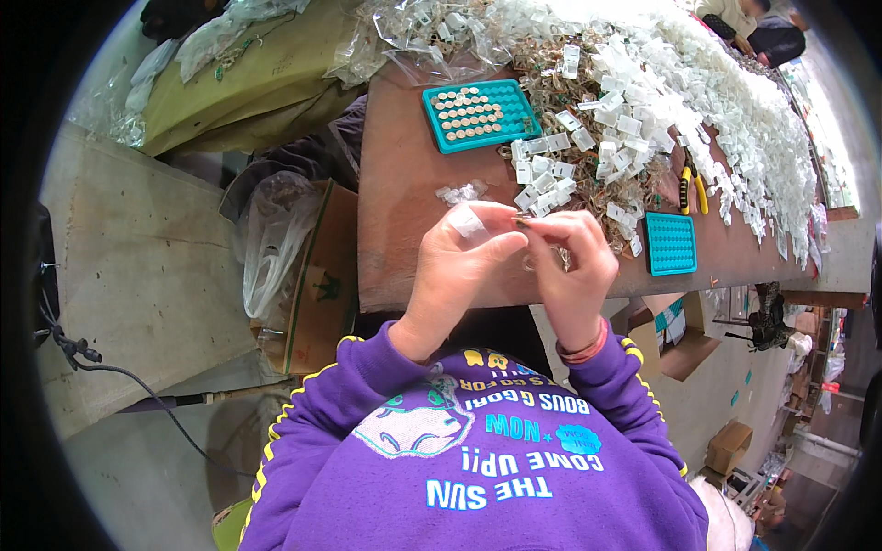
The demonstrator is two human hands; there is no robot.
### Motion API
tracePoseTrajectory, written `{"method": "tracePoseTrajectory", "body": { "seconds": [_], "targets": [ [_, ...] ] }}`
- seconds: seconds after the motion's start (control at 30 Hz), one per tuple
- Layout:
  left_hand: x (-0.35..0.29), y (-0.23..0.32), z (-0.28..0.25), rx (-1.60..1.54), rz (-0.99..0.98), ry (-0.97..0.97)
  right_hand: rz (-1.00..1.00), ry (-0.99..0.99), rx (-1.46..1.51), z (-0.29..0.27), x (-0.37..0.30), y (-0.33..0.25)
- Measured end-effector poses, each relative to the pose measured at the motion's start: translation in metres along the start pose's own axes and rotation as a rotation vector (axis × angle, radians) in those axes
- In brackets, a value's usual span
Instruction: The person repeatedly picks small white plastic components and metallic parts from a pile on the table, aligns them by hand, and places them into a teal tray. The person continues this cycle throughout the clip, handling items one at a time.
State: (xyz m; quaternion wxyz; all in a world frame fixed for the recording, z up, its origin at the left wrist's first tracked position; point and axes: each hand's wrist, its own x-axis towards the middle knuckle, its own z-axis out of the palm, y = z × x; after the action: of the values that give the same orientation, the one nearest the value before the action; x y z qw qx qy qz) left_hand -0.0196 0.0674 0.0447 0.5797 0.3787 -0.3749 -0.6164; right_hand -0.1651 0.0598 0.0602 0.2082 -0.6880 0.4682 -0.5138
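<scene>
Dark and a little shiny, a small piece (520,221) sits at the meeting point of your two hands, raised in front of you near the near edge of the surface (395,262). The right hand (581,262) seems to pinch it between thumb and index finger. For the left hand (452,264), the index tip comes just beside the piece and the thumb is slightly lower; whether these fingers also grip it, I cannot tell. A white strip (467,222) lies across the left index finger.

To handle so small a piece well, you should press only with the tips of the fingers, and let one hand be firm while the other makes the fine movement. Rest your wrists if they become tired, and turn the piece slowly, because a hard squeeze could make it jump away. It is better to work above the surface than beyond its near edge, so a dropped piece is easy to find.

From your fingers, the teal tray with round pieces (482,115) is farther away, toward the left edge. The other teal tray (671,243) lies to the right, close to the near edge, with yellow-black pliers (694,188) behind it.
</scene>
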Motion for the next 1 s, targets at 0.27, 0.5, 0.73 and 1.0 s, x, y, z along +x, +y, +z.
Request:
{"method": "tracePoseTrajectory", "body": {
  "seconds": [0.27,0.5,0.73,1.0],
  "targets": [
    [0.001,-0.002,-0.006,-0.117,-0.029,-0.021,-0.216,0.003,-0.087,-0.003,-0.001,-0.017],
    [0.000,0.002,-0.018,-0.398,-0.287,-0.275,-0.205,-0.230,-0.071,-0.028,0.023,-0.016],
    [-0.002,0.005,-0.013,-0.375,-0.332,-0.204,0.094,-0.401,0.202,-0.032,0.025,-0.010],
    [-0.010,0.016,0.005,0.438,0.155,0.054,0.481,-0.282,0.774,-0.016,-0.003,0.005]
  ]
}}
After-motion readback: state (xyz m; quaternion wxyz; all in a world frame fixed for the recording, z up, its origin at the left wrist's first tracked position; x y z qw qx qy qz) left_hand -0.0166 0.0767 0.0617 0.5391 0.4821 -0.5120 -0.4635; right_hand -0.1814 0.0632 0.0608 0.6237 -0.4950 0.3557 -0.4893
